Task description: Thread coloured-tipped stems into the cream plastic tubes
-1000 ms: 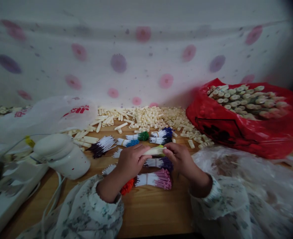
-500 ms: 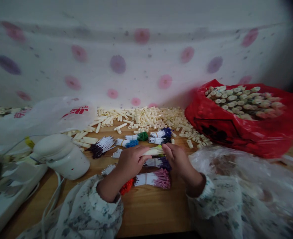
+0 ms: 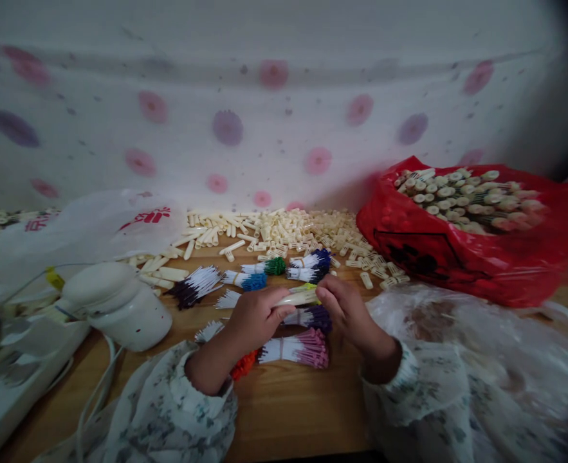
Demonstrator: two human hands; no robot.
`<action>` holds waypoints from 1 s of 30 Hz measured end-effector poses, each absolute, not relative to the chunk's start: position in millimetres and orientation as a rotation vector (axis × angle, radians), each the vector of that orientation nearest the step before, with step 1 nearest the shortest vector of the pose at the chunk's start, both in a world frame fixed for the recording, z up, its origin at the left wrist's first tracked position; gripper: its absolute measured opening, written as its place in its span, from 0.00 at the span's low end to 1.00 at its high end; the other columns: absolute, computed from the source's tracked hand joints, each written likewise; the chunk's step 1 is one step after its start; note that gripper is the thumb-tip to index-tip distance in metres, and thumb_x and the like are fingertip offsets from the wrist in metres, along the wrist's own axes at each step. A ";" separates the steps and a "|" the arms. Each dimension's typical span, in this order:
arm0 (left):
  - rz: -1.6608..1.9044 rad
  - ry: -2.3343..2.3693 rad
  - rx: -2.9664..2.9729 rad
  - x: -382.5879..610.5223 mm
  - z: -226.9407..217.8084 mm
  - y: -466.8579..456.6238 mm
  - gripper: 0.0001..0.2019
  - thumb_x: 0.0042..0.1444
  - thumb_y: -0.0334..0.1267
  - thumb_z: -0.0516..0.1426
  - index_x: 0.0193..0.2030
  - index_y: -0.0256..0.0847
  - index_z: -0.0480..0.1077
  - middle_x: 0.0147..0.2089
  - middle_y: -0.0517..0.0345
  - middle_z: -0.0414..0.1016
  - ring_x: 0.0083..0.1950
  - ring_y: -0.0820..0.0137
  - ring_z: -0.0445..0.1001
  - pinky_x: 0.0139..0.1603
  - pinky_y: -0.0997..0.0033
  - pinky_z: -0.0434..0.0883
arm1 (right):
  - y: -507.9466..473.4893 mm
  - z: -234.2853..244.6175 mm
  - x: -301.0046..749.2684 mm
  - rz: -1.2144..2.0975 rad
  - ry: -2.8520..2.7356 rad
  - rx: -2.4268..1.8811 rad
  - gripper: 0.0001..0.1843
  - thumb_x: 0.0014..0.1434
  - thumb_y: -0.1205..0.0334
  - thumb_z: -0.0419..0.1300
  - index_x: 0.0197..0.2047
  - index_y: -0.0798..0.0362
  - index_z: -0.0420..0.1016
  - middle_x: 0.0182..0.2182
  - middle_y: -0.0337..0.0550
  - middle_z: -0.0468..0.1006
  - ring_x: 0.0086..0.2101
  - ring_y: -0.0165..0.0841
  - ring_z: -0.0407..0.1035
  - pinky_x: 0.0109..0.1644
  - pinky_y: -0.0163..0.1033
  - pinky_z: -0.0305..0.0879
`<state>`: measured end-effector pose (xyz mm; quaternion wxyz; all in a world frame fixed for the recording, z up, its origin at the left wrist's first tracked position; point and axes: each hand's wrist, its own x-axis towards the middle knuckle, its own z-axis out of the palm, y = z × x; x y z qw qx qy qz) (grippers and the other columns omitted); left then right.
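Observation:
Between both hands, above the middle of the table, lies a cream plastic tube (image 3: 297, 298) shaped like a pen barrel, held nearly level. My left hand (image 3: 258, 321) is closed around its left part, thumb along the near side. My right hand (image 3: 347, 312) pinches its right end; what the fingertips hold there is partly hidden. Yellow tips (image 3: 307, 287) show just behind the tube. Around the hands are banded bundles of thin white sticks with coloured ends: a pink bundle (image 3: 293, 348), a blue bundle (image 3: 245, 280), a green bundle (image 3: 264, 266) and a dark purple bundle (image 3: 195, 286).
A heap of cream plastic parts (image 3: 288, 231) runs along the back. At right stands a red bag (image 3: 409, 257) full of assembled cream tubes, with a clear plastic bag (image 3: 438, 315) before it. At left are a white jar (image 3: 129, 308), a power strip (image 3: 27, 379) and a white bag (image 3: 95, 225).
The cream tube has tilted slightly, and my right hand has shifted a little on its right end. The whole view has moved slightly; both hands keep their hold.

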<state>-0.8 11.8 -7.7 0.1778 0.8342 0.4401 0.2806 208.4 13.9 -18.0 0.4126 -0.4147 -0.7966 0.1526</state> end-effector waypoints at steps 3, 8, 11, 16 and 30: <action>0.732 0.997 2.133 -0.8 -3.6 8.9 0.13 0.61 0.43 0.50 0.37 0.37 0.71 0.31 0.58 0.73 0.32 0.71 0.70 0.31 0.76 0.65 | 9.9 -13.9 214.6 0.209 -2.102 -0.844 0.14 0.64 0.53 0.48 0.34 0.54 0.64 0.31 0.44 0.67 0.32 0.35 0.62 0.35 0.38 0.57; 0.709 1.030 2.180 2.6 4.2 3.4 0.13 0.60 0.42 0.51 0.30 0.37 0.69 0.27 0.60 0.69 0.29 0.72 0.66 0.29 0.77 0.62 | 2.8 -15.9 208.3 0.226 -1.962 -0.952 0.18 0.64 0.54 0.48 0.24 0.51 0.57 0.23 0.37 0.61 0.25 0.30 0.58 0.28 0.36 0.52; 0.746 1.203 2.268 4.4 3.9 3.0 0.12 0.59 0.40 0.52 0.26 0.38 0.67 0.24 0.62 0.66 0.28 0.72 0.65 0.28 0.76 0.60 | 3.3 -17.1 204.1 0.279 -1.934 -1.073 0.17 0.65 0.56 0.46 0.25 0.51 0.57 0.22 0.36 0.60 0.24 0.30 0.57 0.27 0.36 0.51; 0.627 0.903 2.112 10.4 4.1 -5.3 0.14 0.62 0.44 0.49 0.32 0.37 0.69 0.27 0.61 0.70 0.27 0.73 0.66 0.26 0.77 0.62 | 0.8 -8.3 211.1 0.029 -2.032 -0.797 0.13 0.63 0.60 0.46 0.29 0.52 0.62 0.27 0.44 0.65 0.30 0.34 0.60 0.32 0.39 0.55; 0.666 0.879 2.128 2.5 29.2 -91.8 0.15 0.64 0.45 0.45 0.40 0.39 0.69 0.35 0.56 0.76 0.33 0.71 0.71 0.32 0.76 0.66 | -57.3 39.2 197.2 -0.192 -2.179 -0.453 0.15 0.60 0.60 0.51 0.22 0.51 0.64 0.20 0.43 0.68 0.25 0.34 0.60 0.30 0.40 0.51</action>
